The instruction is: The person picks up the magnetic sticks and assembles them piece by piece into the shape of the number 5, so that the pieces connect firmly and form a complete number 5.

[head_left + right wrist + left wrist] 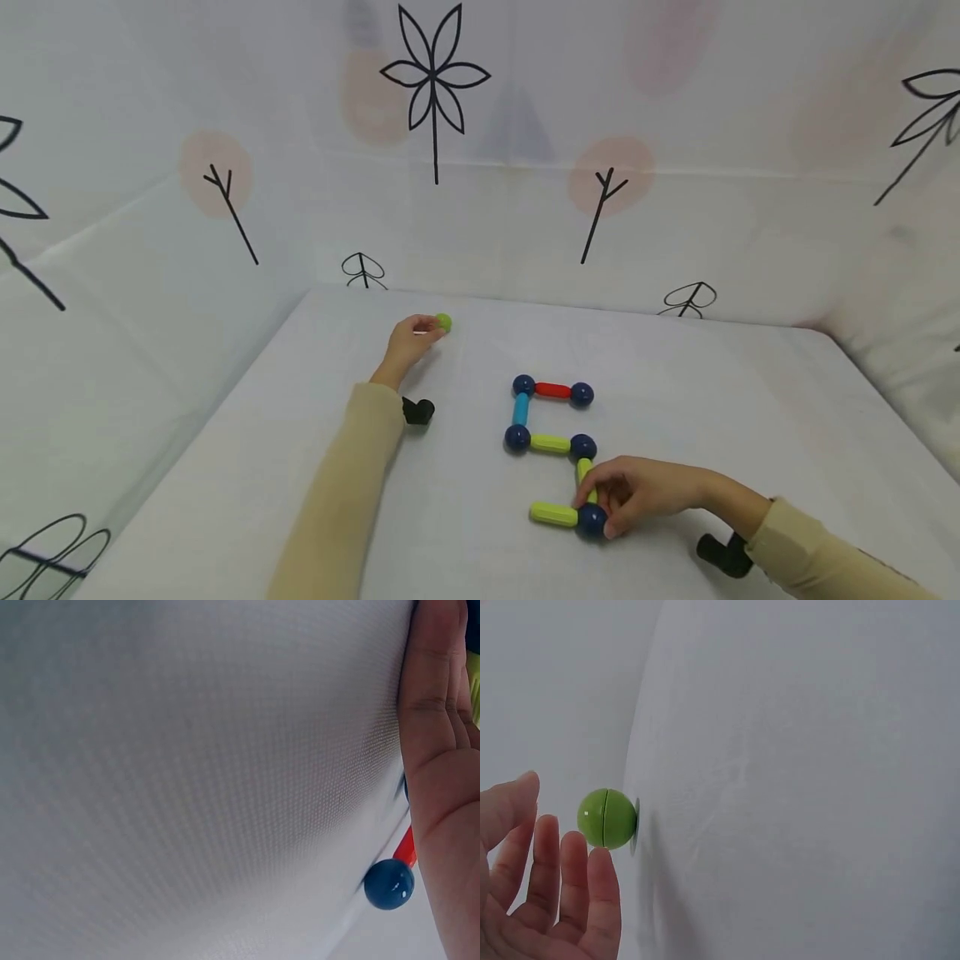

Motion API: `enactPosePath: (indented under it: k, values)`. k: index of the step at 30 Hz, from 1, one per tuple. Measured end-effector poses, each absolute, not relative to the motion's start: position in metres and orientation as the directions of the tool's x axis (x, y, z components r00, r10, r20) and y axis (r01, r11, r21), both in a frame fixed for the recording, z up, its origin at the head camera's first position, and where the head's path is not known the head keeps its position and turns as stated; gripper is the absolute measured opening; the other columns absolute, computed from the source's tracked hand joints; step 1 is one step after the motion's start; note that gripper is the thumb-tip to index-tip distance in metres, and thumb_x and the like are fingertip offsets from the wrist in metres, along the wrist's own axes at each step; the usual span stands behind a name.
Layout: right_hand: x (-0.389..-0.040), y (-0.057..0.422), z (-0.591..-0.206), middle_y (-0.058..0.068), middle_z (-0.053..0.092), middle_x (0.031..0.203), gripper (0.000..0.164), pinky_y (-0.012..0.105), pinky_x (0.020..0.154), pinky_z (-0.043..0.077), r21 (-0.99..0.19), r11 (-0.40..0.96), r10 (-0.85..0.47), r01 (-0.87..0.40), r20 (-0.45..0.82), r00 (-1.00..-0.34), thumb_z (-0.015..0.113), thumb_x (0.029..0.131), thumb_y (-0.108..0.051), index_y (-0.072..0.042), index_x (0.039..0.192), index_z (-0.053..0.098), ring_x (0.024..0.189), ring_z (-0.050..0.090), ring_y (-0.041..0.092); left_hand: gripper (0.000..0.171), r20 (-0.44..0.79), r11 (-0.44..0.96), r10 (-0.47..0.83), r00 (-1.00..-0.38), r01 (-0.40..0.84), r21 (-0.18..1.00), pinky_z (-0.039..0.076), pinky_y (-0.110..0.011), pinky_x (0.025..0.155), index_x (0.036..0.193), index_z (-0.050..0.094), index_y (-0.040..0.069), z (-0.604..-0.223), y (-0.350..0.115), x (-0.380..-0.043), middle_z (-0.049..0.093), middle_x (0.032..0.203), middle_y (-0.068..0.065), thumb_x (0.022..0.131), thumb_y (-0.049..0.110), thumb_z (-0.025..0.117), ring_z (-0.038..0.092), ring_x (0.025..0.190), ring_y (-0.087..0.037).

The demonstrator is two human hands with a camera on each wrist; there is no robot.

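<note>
At the far part of the table, my left hand (412,340) reaches toward a green ball (607,818). In the left wrist view its thumb and fingers are apart, and the ball sits just beyond the fingertips, not between them. A chain of magnetic rods and dark blue balls zigzags across the table: a red rod (552,390), a light blue rod (521,410) and several lime-green rods. My right hand (637,492) pinches the nearest dark blue ball (591,521), which joins a lime-green rod (553,513) on its left. The fingers partly cover another rod (585,472).
White cloth covers the table (457,500). A printed curtain (487,225) stands behind it. Black wrist devices show beside the left wrist (418,411) and the right wrist (726,555).
</note>
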State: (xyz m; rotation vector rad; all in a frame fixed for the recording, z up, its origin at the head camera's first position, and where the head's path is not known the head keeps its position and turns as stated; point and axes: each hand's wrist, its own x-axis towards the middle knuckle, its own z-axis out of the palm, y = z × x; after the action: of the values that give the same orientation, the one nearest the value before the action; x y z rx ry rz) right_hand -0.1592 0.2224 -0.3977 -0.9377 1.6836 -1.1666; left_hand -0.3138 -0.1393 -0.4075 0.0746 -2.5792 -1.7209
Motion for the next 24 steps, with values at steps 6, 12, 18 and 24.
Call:
enactPosePath:
  k: [6, 12, 18, 24]
  values:
    - [-0.159, 0.222, -0.398, 0.001, 0.057, 0.092, 0.034, 0.017, 0.068, 0.045, -0.952, 0.288, -0.905, -0.103, -0.235, -0.355, 0.065, 0.087, -0.007, -0.006, 0.119, 0.057, 0.078, 0.052, 0.006, 0.034, -0.007, 0.367, -0.139, -0.990, -0.058, 0.928, 0.044, -0.034, 0.087, 0.119, 0.058, 0.007, -0.409, -0.137, -0.325, 0.054, 0.119, -0.010, 0.088, 0.018, 0.065, 0.050, 0.109, -0.024]
    - [-0.159, 0.222, -0.397, 0.002, 0.057, 0.092, 0.034, 0.017, 0.068, 0.046, -0.950, 0.296, -0.902, -0.097, -0.245, -0.356, 0.065, 0.087, -0.007, -0.006, 0.119, 0.057, 0.078, 0.053, 0.005, 0.042, -0.019, 0.350, -0.156, -0.988, -0.074, 0.934, 0.038, -0.038, 0.096, 0.126, 0.054, 0.006, -0.412, -0.129, -0.336, 0.046, 0.129, -0.013, 0.087, 0.014, 0.066, 0.047, 0.115, -0.028]
    - [-0.160, 0.221, -0.397, 0.000, 0.056, 0.091, 0.033, 0.016, 0.067, 0.045, -0.952, 0.293, -0.904, -0.087, -0.246, -0.348, 0.064, 0.087, -0.007, -0.006, 0.119, 0.057, 0.076, 0.052, 0.006, 0.042, -0.037, 0.389, -0.187, -0.982, -0.108, 0.915, 0.034, -0.039, 0.100, 0.127, 0.054, 0.007, -0.413, -0.124, -0.335, 0.043, 0.134, -0.013, 0.087, 0.011, 0.065, 0.043, 0.119, -0.029]
    - [-0.161, 0.219, -0.397, 0.000, 0.055, 0.092, 0.033, 0.016, 0.068, 0.045, -0.952, 0.299, -0.902, -0.065, -0.260, -0.346, 0.064, 0.087, -0.007, -0.005, 0.119, 0.057, 0.077, 0.052, 0.006, 0.045, -0.042, 0.432, -0.147, -0.988, -0.102, 0.896, 0.033, -0.038, 0.102, 0.132, 0.049, 0.008, -0.415, -0.123, -0.335, 0.043, 0.137, -0.012, 0.089, 0.011, 0.062, 0.041, 0.122, -0.028]
